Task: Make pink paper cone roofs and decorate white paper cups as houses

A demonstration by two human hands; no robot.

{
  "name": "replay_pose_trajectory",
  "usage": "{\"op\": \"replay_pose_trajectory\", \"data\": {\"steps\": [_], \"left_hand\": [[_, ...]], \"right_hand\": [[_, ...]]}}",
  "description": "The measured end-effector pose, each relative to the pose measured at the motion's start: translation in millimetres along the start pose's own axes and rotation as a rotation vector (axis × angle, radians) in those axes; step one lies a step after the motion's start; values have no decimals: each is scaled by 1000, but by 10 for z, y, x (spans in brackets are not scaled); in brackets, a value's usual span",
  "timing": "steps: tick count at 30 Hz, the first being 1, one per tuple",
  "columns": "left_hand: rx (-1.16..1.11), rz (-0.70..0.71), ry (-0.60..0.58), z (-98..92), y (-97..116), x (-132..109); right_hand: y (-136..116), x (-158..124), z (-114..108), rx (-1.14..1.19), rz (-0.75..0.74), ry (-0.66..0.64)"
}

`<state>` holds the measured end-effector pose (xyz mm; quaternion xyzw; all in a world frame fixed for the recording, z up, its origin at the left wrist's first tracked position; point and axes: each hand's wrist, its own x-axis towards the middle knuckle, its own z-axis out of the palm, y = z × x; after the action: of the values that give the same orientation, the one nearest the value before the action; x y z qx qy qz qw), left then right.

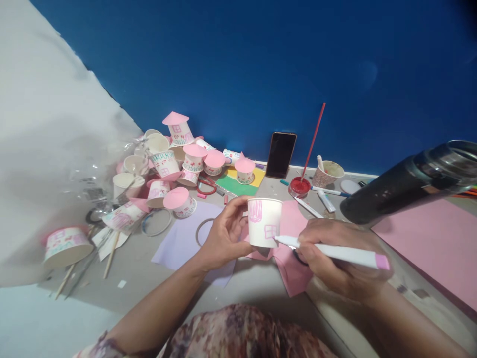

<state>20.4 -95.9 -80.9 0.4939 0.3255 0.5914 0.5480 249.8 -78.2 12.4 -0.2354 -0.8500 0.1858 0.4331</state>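
Note:
My left hand is wrapped round an upturned white paper cup, holding it above the table. The cup has a pink door and a pink window drawn on its side. My right hand grips a white marker with a pink end cap. The marker's tip touches the cup beside the pink window. Pink paper lies on the table under both hands.
A pile of decorated cups with pink cone roofs stands at the back left. A phone leans on the blue wall. A red paint pot, a cup with a stick and pens lie behind. A dark bottle looms right above a pink sheet.

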Motion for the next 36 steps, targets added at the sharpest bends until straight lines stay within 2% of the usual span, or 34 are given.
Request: {"op": "replay_pose_trajectory", "data": {"steps": [3,9,14,22,29,36], "left_hand": [[-11,0,-12,5,4,0],[-24,2,-38,20,32,-2],[-16,15,-60,26,31,-3],[-5,17,-57,25,40,3],[-9,-11,-49,26,31,5],[-17,4,-40,8,0,8]], "right_hand": [[1,-11,16,35,15,-6],[4,-79,114,90,74,145],[2,-80,116,69,108,107],[17,3,4,3,-24,-22],[5,-54,81,71,77,88],[29,-24,22,63,19,6]]}}
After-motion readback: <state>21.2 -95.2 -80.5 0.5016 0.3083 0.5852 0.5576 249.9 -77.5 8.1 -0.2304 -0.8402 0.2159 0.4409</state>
